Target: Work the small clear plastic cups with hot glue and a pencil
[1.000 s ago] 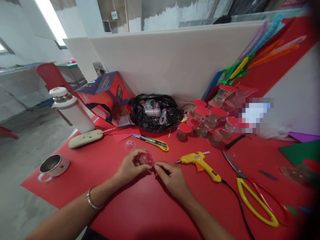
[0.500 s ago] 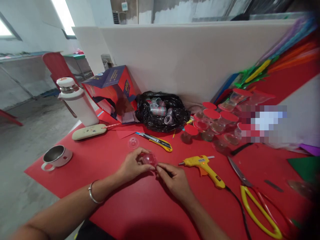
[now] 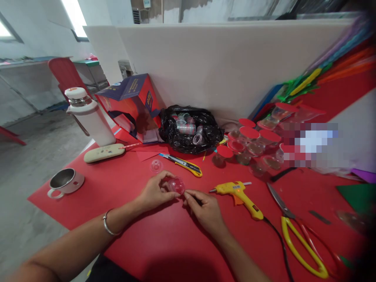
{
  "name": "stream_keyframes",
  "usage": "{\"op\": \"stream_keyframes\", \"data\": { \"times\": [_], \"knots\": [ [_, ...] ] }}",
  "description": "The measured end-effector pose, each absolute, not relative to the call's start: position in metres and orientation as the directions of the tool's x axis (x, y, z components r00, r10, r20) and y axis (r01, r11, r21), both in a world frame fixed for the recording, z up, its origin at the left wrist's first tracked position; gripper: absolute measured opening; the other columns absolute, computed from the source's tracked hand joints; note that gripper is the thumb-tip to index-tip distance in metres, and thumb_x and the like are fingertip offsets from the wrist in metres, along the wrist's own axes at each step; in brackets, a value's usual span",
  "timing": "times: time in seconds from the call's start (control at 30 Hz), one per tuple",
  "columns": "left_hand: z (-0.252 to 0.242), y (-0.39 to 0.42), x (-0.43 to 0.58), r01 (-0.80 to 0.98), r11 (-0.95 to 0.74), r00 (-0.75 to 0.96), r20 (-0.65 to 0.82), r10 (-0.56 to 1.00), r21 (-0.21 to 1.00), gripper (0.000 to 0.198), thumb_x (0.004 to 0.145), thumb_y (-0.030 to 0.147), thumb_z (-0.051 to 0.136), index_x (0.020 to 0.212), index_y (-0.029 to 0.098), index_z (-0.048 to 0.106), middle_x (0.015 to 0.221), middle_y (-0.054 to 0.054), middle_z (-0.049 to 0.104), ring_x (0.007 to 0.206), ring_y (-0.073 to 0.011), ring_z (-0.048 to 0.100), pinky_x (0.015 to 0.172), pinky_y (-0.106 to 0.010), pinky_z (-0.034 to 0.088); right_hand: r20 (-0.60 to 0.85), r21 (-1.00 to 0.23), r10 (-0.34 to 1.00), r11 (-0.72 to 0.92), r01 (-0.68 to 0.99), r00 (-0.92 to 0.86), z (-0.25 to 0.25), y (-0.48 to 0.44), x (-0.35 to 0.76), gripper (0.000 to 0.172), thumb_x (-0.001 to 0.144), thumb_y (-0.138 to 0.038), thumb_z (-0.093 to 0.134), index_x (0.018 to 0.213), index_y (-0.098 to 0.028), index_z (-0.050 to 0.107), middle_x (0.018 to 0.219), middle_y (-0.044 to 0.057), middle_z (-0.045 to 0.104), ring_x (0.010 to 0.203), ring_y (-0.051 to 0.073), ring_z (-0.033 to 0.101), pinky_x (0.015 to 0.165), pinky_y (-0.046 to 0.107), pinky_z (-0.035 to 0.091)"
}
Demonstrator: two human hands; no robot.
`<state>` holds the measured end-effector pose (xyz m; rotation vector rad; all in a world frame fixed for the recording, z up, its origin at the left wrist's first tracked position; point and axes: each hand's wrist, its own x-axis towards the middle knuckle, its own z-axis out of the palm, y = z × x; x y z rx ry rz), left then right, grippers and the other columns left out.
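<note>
Between the thumb and fingers of my left hand (image 3: 157, 190) is a small clear plastic cup (image 3: 177, 185), its round mouth tilted toward me. My right hand (image 3: 202, 207) pinches at the cup's lower right rim with thumb and forefinger; whether it grips the rim or some small piece there is too fine to tell. Just beyond my left hand a clear round lid (image 3: 156, 166) lies on the red tabletop (image 3: 152, 235). A yellow glue gun (image 3: 239, 192) rests to the right of my right hand, its nozzle pointing left. Behind the hands lies a yellow utility knife (image 3: 183, 164).
A black plastic bag (image 3: 167, 131) holds stacked clear cups. Several red-topped cups (image 3: 249, 132) cluster at the back right. Large scissors (image 3: 286, 211) lie right of the glue gun's cord. On the left are a mug (image 3: 70, 185), a case (image 3: 102, 152) and a white flask (image 3: 95, 121).
The view has tipped slightly, so most things sit a little higher. Both hands stay at the cup, nearly unmoved.
</note>
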<state>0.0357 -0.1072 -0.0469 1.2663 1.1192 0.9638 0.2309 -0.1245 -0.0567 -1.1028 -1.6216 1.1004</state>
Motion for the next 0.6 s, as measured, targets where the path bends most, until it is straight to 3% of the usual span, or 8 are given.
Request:
{"op": "stream_keyframes", "data": {
  "times": [0.13, 0.37, 0.6],
  "knots": [
    [-0.0481, -0.1061, 0.0352, 0.070, 0.083, 0.206, -0.096, 0.974, 0.994, 0.053, 0.062, 0.030, 0.085, 0.102, 0.017, 0.054, 0.084, 0.002, 0.063, 0.062, -0.0090, 0.057, 0.059, -0.023, 0.050, 0.145, -0.962, 0.959, 0.193, 0.191, -0.244, -0.0564, -0.1253, 0.2314, 0.026, 0.090, -0.033, 0.057, 0.083, -0.017, 0.077, 0.061, 0.002, 0.070, 0.048, 0.012, 0.059, 0.048, 0.020, 0.046],
    [-0.0477, -0.1070, 0.0341, 0.105, 0.088, 0.225, -0.110, 0.968, 0.991, 0.055, 0.065, 0.033, 0.083, 0.109, 0.017, 0.054, 0.106, -0.004, 0.062, 0.069, -0.0093, 0.058, 0.063, -0.024, 0.049, 0.131, -0.963, 0.962, 0.181, 0.201, -0.239, -0.0523, -0.1245, 0.2317, 0.025, 0.088, -0.033, 0.058, 0.079, -0.017, 0.075, 0.060, 0.002, 0.070, 0.050, 0.013, 0.062, 0.051, 0.021, 0.049],
    [-0.0403, -0.1068, 0.0342, 0.100, 0.138, 0.277, -0.161, 0.947, 0.985, 0.056, 0.068, 0.036, 0.079, 0.114, 0.018, 0.052, 0.110, -0.005, 0.060, 0.072, -0.0105, 0.058, 0.064, -0.025, 0.050, 0.140, -0.972, 0.964, 0.178, 0.155, -0.225, -0.0477, -0.1248, 0.2296, 0.022, 0.086, -0.032, 0.059, 0.077, -0.017, 0.074, 0.060, 0.003, 0.071, 0.054, 0.015, 0.066, 0.054, 0.022, 0.052]
  ]
}}
